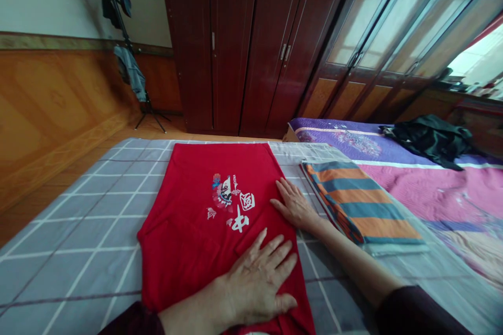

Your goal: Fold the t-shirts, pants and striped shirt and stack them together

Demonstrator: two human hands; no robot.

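A red T-shirt [188, 199] with a printed white and coloured design lies spread on the grey checked bedsheet [86, 220]. My left hand [263, 277] rests flat on the shirt's near part, its fingers spread toward the right. Along the right edge of the shirt, my right hand [294, 204] lies palm down with fingers stretched out over the cloth. Just right of that hand is a folded orange and blue striped garment [365, 199], stacked on light-coloured cloth.
Beyond the bed stands a dark red wardrobe [236, 52]. A coat stand [128, 36] with hung clothing is at the back left. On the right is another bed with a purple and pink cover [416, 183], and a dark garment [432, 138] lies on it.
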